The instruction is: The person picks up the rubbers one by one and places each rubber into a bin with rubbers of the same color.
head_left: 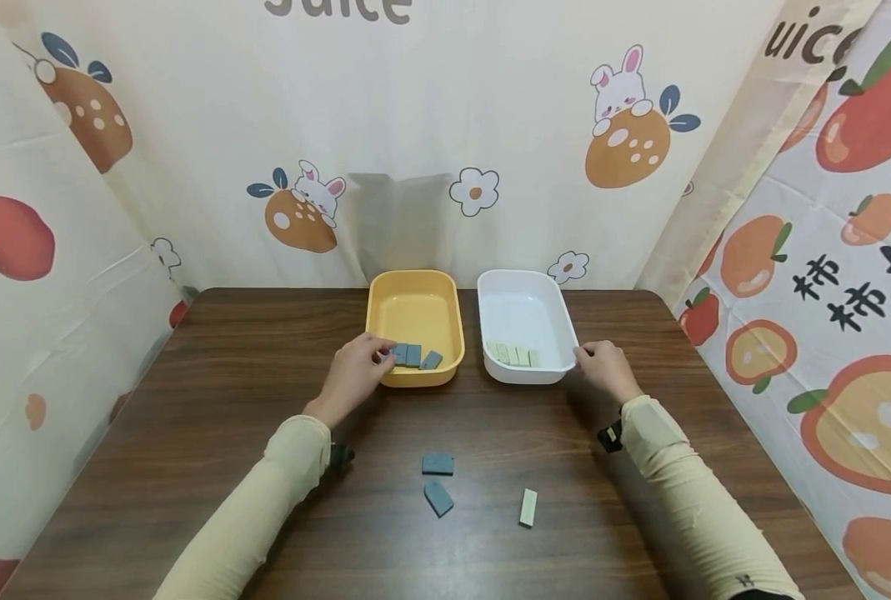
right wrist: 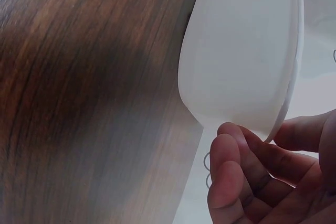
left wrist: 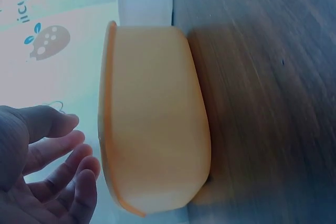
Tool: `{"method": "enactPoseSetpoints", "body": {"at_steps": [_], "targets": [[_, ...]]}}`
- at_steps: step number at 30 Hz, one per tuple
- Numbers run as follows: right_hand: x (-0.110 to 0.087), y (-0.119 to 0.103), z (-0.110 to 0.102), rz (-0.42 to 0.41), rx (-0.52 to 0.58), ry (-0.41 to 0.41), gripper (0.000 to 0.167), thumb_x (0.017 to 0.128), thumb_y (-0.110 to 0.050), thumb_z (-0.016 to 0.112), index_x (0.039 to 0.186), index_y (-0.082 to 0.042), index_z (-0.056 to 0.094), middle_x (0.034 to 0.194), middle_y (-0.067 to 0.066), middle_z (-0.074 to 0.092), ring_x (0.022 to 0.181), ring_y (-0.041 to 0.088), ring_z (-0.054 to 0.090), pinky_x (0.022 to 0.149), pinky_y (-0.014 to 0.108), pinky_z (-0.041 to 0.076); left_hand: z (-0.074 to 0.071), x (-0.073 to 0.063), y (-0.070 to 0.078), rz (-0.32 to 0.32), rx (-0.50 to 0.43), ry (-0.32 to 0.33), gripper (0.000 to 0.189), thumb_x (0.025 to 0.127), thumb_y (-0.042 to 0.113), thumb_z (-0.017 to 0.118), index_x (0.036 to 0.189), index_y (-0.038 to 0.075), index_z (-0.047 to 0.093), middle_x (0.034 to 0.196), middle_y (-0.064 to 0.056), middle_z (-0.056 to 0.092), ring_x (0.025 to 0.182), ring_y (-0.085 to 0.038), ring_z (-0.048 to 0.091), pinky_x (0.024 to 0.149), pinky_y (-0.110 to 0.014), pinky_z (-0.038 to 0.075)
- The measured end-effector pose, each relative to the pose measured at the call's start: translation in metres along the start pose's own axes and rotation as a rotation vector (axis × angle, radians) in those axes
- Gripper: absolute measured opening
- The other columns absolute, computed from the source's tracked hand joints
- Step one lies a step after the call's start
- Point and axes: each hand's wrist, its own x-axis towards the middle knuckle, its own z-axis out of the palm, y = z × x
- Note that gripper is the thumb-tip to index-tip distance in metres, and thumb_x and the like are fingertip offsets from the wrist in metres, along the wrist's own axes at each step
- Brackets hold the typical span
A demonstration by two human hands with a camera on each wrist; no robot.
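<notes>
My left hand (head_left: 355, 367) hovers over the near left corner of a yellow plastic box (head_left: 415, 379). Its fingers are loosely bent, and the left wrist view shows a gap between thumb and fingertips (left wrist: 90, 166) with nothing in it. Several blue-grey blocks (head_left: 413, 356) lie inside that box, one of them close by the fingertips in the head view. At the right, my right hand (head_left: 606, 367) pinches the rim of a white plastic box (head_left: 523, 377) at its near right corner, thumb on one side and fingers on the other. Several pale green blocks (head_left: 518, 356) line its near end.
On the brown wooden table (head_left: 385, 550) nearer the body lie a rectangular blue-grey block (head_left: 437, 465), a pointed blue-grey block (head_left: 438, 498) and a pale green block (head_left: 528, 508). A printed curtain (head_left: 415, 125) hangs behind both boxes.
</notes>
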Motion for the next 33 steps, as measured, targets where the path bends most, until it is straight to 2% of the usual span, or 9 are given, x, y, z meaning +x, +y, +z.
{"method": "enactPoseSetpoints", "body": {"at_steps": [6, 10, 15, 22, 27, 33], "targets": [[-0.001, 0.000, 0.001, -0.008, 0.002, 0.006, 0.038, 0.101, -0.022, 0.041, 0.091, 0.004, 0.068, 0.072, 0.009, 0.064, 0.066, 0.019, 0.053, 0.058, 0.028, 0.041, 0.004, -0.003, 0.005, 0.090, -0.026, -0.049, 0.024, 0.088, 0.013, 0.070, 0.109, 0.004, 0.074, 0.090, -0.007, 0.064, 0.077, -0.018, 0.061, 0.070, -0.033, 0.053], [-0.001, 0.000, 0.003, -0.015, 0.007, 0.008, 0.038, 0.101, -0.022, 0.041, 0.089, 0.004, 0.067, 0.069, 0.008, 0.062, 0.064, 0.018, 0.052, 0.057, 0.028, 0.040, 0.007, -0.006, 0.008, 0.145, -0.027, -0.109, 0.022, 0.088, 0.014, 0.070, 0.108, 0.006, 0.074, 0.091, -0.004, 0.064, 0.078, -0.015, 0.061, 0.071, -0.031, 0.053], [-0.001, 0.000, 0.002, -0.024, 0.009, 0.019, 0.037, 0.101, -0.020, 0.042, 0.088, 0.005, 0.067, 0.069, 0.009, 0.063, 0.063, 0.018, 0.052, 0.056, 0.028, 0.040, 0.010, -0.010, 0.014, 0.198, -0.027, -0.150, 0.020, 0.087, 0.014, 0.071, 0.106, 0.007, 0.074, 0.092, -0.002, 0.066, 0.080, -0.014, 0.064, 0.073, -0.031, 0.055], [-0.001, 0.000, 0.003, -0.024, 0.002, 0.022, 0.038, 0.101, -0.021, 0.041, 0.091, 0.004, 0.067, 0.070, 0.010, 0.063, 0.062, 0.017, 0.051, 0.056, 0.027, 0.039, 0.014, -0.014, 0.021, 0.207, 0.022, -0.236, 0.023, 0.088, 0.019, 0.072, 0.109, 0.011, 0.074, 0.095, 0.000, 0.067, 0.082, -0.011, 0.060, 0.073, -0.028, 0.052], [-0.001, 0.001, 0.002, -0.010, 0.004, 0.013, 0.038, 0.101, -0.022, 0.040, 0.093, 0.004, 0.067, 0.071, 0.009, 0.062, 0.064, 0.018, 0.051, 0.056, 0.028, 0.040, 0.017, -0.017, 0.024, 0.202, 0.022, -0.312, 0.027, 0.088, 0.021, 0.071, 0.112, 0.009, 0.073, 0.095, 0.001, 0.065, 0.084, -0.012, 0.059, 0.073, -0.026, 0.050], [-0.001, 0.001, 0.001, -0.003, 0.017, 0.002, 0.038, 0.102, -0.022, 0.040, 0.096, 0.004, 0.066, 0.070, 0.007, 0.061, 0.064, 0.018, 0.052, 0.056, 0.028, 0.040, 0.021, -0.020, 0.028, 0.225, 0.039, -0.396, 0.027, 0.088, 0.022, 0.071, 0.113, 0.010, 0.072, 0.102, 0.000, 0.066, 0.087, -0.011, 0.058, 0.078, -0.029, 0.050]]}}
